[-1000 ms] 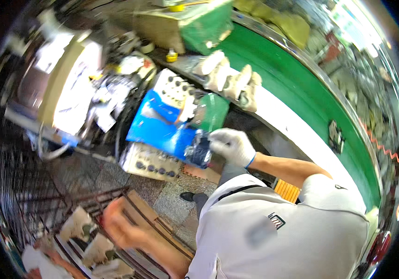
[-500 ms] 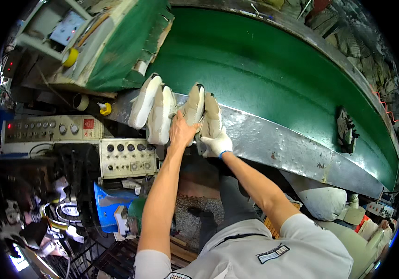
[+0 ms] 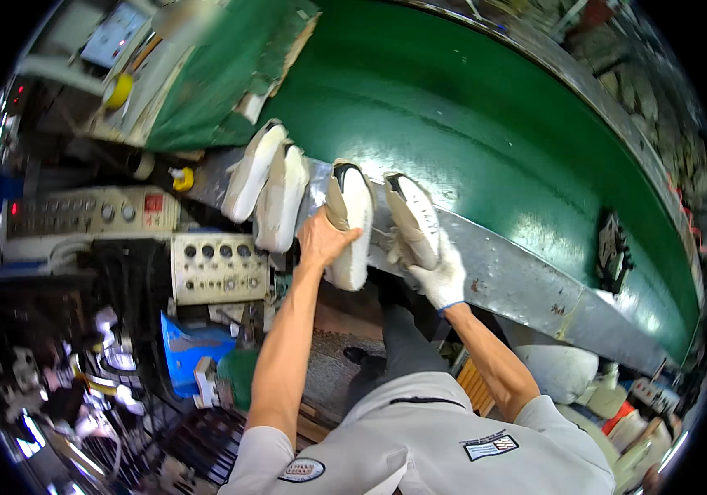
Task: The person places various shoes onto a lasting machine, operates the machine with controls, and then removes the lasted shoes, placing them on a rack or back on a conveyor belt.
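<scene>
My bare left hand (image 3: 323, 241) grips a beige shoe (image 3: 357, 231) by its side, with the thumb across the pale underside. The dark patch at its toe end points away from me. My right hand (image 3: 444, 279), in a white glove, is closed round the lower part of a second beige shoe (image 3: 416, 221), tilted, its white underside facing up. Part of that shoe is hidden behind the glove. Left of my hands, two more pale shoes (image 3: 253, 172) (image 3: 282, 200) lean side by side on the metal edge (image 3: 485, 256) of the green belt.
The green belt (image 3: 485, 140) stretches away to the right, with a dark object (image 3: 613, 252) on it. A green-covered housing (image 3: 221, 78) stands at the far left. Knobbed control panels (image 3: 220, 269) sit at the left, above a blue bin (image 3: 188, 351). A yellow-capped bottle (image 3: 181, 178) lies beside the metal edge.
The two held shoes have come apart. The right hand has moved right with its shoe, and both held shoes now show more of their undersides. The left pair stays leaning together.
</scene>
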### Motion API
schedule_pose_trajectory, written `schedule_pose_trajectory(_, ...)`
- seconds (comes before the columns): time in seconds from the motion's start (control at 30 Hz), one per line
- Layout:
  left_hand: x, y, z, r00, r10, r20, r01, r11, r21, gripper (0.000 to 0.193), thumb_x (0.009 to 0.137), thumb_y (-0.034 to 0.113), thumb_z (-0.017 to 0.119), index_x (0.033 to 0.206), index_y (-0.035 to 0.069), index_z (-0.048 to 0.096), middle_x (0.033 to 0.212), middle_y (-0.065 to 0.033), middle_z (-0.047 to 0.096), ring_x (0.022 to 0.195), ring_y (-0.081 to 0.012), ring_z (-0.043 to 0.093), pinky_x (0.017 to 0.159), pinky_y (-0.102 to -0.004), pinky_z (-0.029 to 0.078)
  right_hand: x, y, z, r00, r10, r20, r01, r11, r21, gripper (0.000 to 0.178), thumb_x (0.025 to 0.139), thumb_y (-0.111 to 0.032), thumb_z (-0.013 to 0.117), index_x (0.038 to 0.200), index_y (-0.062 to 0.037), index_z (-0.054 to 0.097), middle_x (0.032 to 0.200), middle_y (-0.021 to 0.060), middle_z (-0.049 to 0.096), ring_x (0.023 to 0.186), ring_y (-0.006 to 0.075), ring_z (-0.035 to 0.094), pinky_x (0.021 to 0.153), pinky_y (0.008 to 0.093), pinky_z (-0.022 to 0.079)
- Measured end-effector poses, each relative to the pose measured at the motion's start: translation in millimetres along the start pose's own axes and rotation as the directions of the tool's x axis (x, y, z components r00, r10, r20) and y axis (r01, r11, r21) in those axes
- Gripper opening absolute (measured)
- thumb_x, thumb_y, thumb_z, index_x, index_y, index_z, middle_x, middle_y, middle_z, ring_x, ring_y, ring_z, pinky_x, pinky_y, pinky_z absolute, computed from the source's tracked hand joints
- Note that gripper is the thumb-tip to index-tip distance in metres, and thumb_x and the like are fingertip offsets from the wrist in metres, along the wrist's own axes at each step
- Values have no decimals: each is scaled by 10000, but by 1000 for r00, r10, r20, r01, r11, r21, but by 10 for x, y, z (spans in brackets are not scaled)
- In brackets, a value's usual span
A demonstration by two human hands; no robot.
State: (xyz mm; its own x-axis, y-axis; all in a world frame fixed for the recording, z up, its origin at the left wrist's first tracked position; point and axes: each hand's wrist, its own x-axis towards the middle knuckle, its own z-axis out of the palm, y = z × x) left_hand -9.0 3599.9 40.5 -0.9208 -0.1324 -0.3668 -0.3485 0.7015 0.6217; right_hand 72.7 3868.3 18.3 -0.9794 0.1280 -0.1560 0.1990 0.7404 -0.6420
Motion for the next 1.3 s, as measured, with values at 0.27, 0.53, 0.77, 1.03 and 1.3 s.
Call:
schedule_pose_trajectory(0.27,-2628,-56,-1190,917,-168,-361,-149,697,-701,570,721,176,919,1172,-74,675,1090,-156,755,1021,-198,710,913,-352,549,-262,-1069,-777,636,-770,-58,762,638,-113,804,603,-107,929,1322,27,596,1253,263,634,1168,458,614,1003,510,511)
schedule_pose_trajectory(0.53,-5490,-860,-1793,413,-528,-742,-225,730,-645,524,730,105,896,1179,-53,677,1064,-112,750,990,-193,701,902,-336,543,-1849,-2742,-151,111,-994,-22,951,100,292,742,629,-36,840,1325,25,589,1255,280,612,1138,493,600,980,548,510)
schedule_pose_trajectory(0.77,-8171,-1926,-1665,-17,-767,-641,-244,625,-742,473,744,72,873,1153,-60,677,992,-114,750,853,-165,705,792,-302,560,-4541,-3703,636,-251,-944,214,735,-42,676,931,601,-142,946,1426,16,546,1330,262,593,1205,463,597,1027,486,512)
schedule_pose_trajectory(1.03,-10306,-2401,-894,-503,-799,-329,-6,384,-924,509,744,257,931,1108,-35,728,959,-163,775,826,-267,754,714,-434,604,-6902,-3706,1444,-684,-317,657,63,871,486,891,682,-76,923,1467,26,513,1305,87,661,1144,163,618,1004,319,510)
schedule_pose_trajectory(1.3,-11467,-3064,-374,-616,-745,-256,183,181,-966,553,719,450,895,986,-15,761,822,-123,761,693,-233,734,638,-406,566,-8283,-3511,2168,-779,-123,615,152,914,375,845,719,-54,904,1469,10,521,1278,72,684,1114,142,642,994,327,526)
